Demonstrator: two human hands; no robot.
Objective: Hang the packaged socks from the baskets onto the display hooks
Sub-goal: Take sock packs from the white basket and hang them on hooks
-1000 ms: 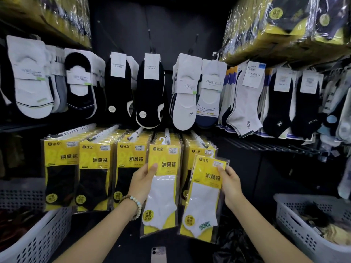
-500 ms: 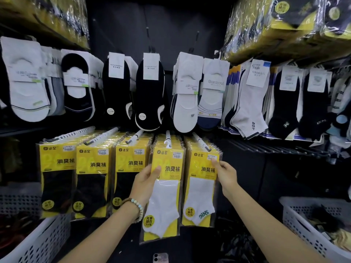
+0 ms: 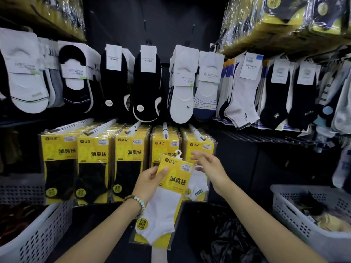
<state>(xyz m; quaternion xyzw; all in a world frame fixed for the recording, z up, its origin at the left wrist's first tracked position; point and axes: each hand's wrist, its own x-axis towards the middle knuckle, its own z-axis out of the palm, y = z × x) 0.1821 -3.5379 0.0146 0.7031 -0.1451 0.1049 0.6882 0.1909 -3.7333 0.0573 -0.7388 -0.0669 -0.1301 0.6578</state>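
My left hand (image 3: pixel 150 182) grips a yellow pack of white socks (image 3: pixel 167 198) by its left edge, tilted, with its small white hanger (image 3: pixel 178 154) sticking up at the top. My right hand (image 3: pixel 209 168) hovers just right of the pack's top, fingers relaxed and spread, holding nothing. Behind them a row of display hooks (image 3: pixel 165 130) carries yellow sock packs: black socks (image 3: pixel 95 164) on the left hooks, white socks (image 3: pixel 198 187) on the rightmost one.
White perforated baskets stand at the lower left (image 3: pixel 38 238) and lower right (image 3: pixel 296 221), the right one holding loose packs. Loose socks hang on the upper row (image 3: pixel 182 86). A black plastic bag (image 3: pixel 226 242) lies on the floor.
My right hand let go of the white-sock pack, which now hangs on the rightmost hook. My left hand lifted its pack up and toward the right, in front of the hooks.
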